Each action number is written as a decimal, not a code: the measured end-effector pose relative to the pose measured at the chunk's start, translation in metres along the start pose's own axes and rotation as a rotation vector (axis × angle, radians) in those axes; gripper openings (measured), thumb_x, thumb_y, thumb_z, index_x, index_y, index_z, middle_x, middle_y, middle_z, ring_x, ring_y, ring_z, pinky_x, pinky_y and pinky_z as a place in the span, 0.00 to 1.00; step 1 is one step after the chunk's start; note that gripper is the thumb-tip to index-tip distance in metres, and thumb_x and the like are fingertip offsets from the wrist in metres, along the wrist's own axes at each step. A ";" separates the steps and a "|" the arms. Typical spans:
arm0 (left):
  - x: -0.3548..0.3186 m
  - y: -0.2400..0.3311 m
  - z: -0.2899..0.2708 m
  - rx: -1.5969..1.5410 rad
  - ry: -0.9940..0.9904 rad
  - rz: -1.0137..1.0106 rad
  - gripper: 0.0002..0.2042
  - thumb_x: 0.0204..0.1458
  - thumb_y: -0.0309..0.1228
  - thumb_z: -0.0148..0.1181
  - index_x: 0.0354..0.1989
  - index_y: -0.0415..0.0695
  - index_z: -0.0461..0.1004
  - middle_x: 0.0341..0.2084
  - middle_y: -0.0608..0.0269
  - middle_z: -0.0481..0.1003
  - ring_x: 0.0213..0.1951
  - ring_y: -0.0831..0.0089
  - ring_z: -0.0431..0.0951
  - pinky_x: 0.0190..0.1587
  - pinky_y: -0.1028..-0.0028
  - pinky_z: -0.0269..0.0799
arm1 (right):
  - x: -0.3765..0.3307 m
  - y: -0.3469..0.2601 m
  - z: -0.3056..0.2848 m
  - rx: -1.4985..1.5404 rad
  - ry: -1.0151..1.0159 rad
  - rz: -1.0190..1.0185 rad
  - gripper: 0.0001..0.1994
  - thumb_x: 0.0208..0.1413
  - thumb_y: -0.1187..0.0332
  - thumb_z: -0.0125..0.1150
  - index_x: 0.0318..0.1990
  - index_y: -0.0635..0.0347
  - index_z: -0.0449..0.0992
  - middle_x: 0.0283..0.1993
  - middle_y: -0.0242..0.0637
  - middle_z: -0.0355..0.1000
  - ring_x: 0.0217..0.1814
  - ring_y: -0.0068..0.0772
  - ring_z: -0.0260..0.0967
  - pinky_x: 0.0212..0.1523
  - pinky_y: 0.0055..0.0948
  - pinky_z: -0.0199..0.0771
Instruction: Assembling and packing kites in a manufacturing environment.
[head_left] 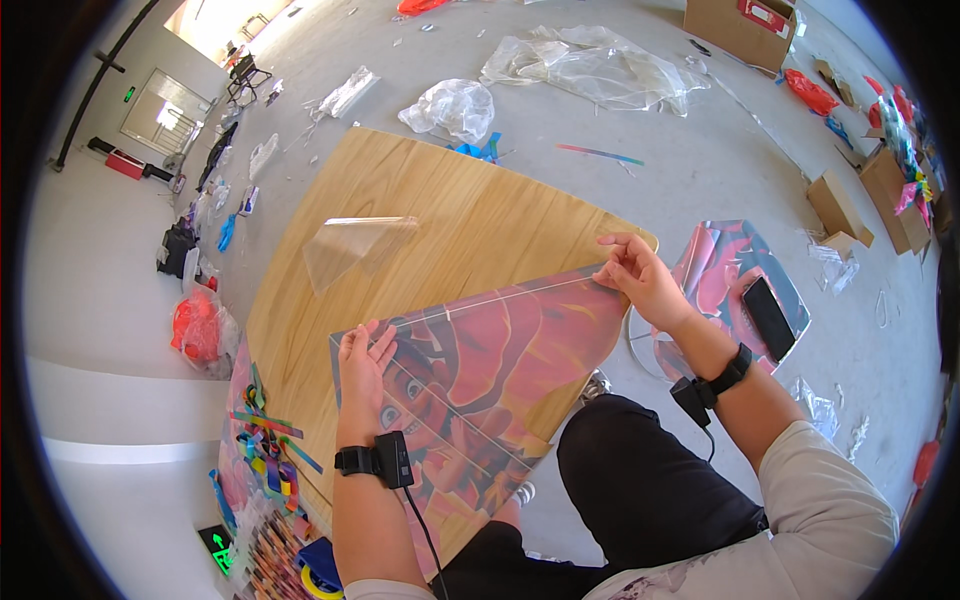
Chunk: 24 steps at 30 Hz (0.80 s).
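A large printed plastic sheet [500, 370], red and orange with a cartoon face, lies across the near part of the wooden table [440, 190]. Pale straight lines cross the sheet, one along its far edge. My right hand [635, 275] pinches that edge at its right end, thumb and forefinger together. At the left end, my left hand [367, 358] rests on the sheet's corner with its fingers stretched out and apart. Farther back on the table lies a folded piece of clear film [358, 245]. Both wrists wear black bands with small boxes.
Right of the table, a stool topped with printed sheet [705, 262] bears a black phone [768, 318]. Colourful ribbons [270, 450] and a bundle of thin sticks [275, 550] lie at the left. Clear plastic wrap [590, 65] and cardboard boxes [740, 30] litter the floor.
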<state>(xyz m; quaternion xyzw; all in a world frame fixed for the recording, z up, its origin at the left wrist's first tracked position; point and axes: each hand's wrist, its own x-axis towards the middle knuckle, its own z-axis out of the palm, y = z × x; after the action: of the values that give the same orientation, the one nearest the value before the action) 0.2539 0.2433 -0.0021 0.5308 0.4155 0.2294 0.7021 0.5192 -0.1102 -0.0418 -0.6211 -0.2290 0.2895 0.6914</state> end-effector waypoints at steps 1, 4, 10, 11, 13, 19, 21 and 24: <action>0.001 -0.001 0.000 0.000 0.006 -0.007 0.10 0.69 0.38 0.50 0.48 0.45 0.64 0.61 0.49 0.67 0.59 0.52 0.75 0.59 0.55 0.73 | 0.000 0.000 0.000 -0.030 -0.004 -0.006 0.17 0.68 0.76 0.49 0.63 0.61 0.65 0.41 0.27 0.63 0.48 0.19 0.71 0.55 0.22 0.74; 0.005 -0.006 -0.003 0.039 0.032 0.006 0.10 0.68 0.38 0.52 0.48 0.46 0.66 0.58 0.51 0.70 0.57 0.57 0.76 0.58 0.58 0.73 | -0.004 -0.005 0.000 -0.111 0.003 0.006 0.17 0.68 0.76 0.50 0.62 0.61 0.65 0.41 0.27 0.64 0.45 0.17 0.70 0.50 0.20 0.73; 0.022 -0.011 -0.018 0.338 0.096 0.064 0.14 0.63 0.40 0.61 0.46 0.41 0.73 0.46 0.61 0.77 0.47 0.74 0.77 0.51 0.70 0.74 | 0.002 -0.012 0.005 -0.179 0.106 0.054 0.13 0.64 0.74 0.56 0.56 0.63 0.70 0.34 0.26 0.65 0.33 0.15 0.68 0.30 0.19 0.71; 0.024 -0.011 -0.016 0.388 0.110 0.052 0.15 0.62 0.40 0.63 0.45 0.40 0.75 0.43 0.64 0.78 0.45 0.77 0.76 0.49 0.73 0.74 | 0.003 -0.015 0.004 -0.177 0.132 0.119 0.13 0.63 0.73 0.59 0.54 0.63 0.71 0.32 0.25 0.66 0.31 0.15 0.67 0.30 0.19 0.69; 0.031 -0.011 -0.016 0.423 0.116 0.035 0.15 0.61 0.39 0.64 0.44 0.39 0.77 0.40 0.65 0.79 0.42 0.78 0.77 0.47 0.76 0.73 | 0.008 -0.011 0.000 -0.204 0.126 0.114 0.13 0.62 0.73 0.60 0.53 0.64 0.72 0.32 0.25 0.67 0.30 0.15 0.67 0.29 0.19 0.68; 0.045 -0.007 -0.021 0.619 0.106 0.055 0.15 0.56 0.37 0.68 0.41 0.35 0.81 0.31 0.65 0.81 0.34 0.78 0.78 0.40 0.78 0.72 | 0.014 -0.002 -0.003 -0.302 0.125 0.093 0.12 0.59 0.73 0.65 0.49 0.64 0.74 0.29 0.27 0.69 0.29 0.16 0.67 0.30 0.21 0.68; 0.048 -0.009 -0.022 0.688 0.102 0.085 0.15 0.55 0.37 0.69 0.40 0.34 0.82 0.29 0.65 0.81 0.32 0.78 0.78 0.38 0.77 0.72 | 0.015 -0.004 -0.002 -0.342 0.133 0.092 0.12 0.58 0.73 0.65 0.48 0.64 0.74 0.29 0.27 0.70 0.30 0.16 0.67 0.30 0.21 0.68; 0.050 -0.014 -0.022 0.778 0.102 0.121 0.16 0.54 0.37 0.71 0.37 0.33 0.82 0.27 0.64 0.81 0.29 0.77 0.77 0.36 0.76 0.71 | 0.014 -0.010 0.000 -0.376 0.137 0.128 0.12 0.58 0.73 0.66 0.47 0.64 0.74 0.27 0.28 0.71 0.29 0.17 0.67 0.31 0.22 0.69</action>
<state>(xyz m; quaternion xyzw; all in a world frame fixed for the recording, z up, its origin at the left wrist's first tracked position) 0.2616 0.2887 -0.0342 0.7688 0.4735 0.1219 0.4123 0.5303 -0.1011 -0.0322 -0.7707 -0.1912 0.2421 0.5575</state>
